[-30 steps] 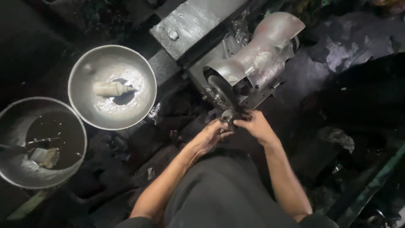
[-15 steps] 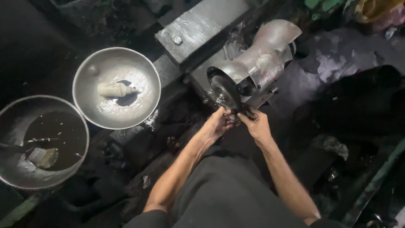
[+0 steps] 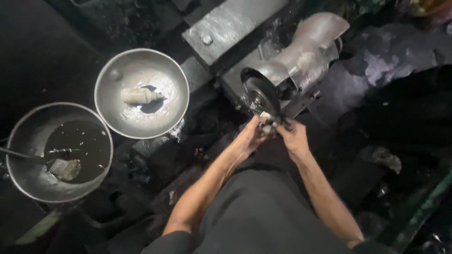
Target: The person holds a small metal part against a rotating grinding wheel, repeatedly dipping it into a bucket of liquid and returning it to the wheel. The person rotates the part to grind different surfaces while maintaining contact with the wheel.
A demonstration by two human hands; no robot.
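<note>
Both hands, left (image 3: 248,137) and right (image 3: 293,136), moved up to the wheel (image 3: 262,96); fingers pinched a small part (image 3: 267,126) against its lower edge. Contact looked made. Bowls (image 3: 141,93) unchanged.

A small pale metal piece (image 3: 268,126), too small to make out in shape, is pinched between the fingertips of both hands (image 3: 273,136), pressed against the lower edge of the dark round grinding wheel (image 3: 260,95), which stands upright on the grey metal machine.
</note>
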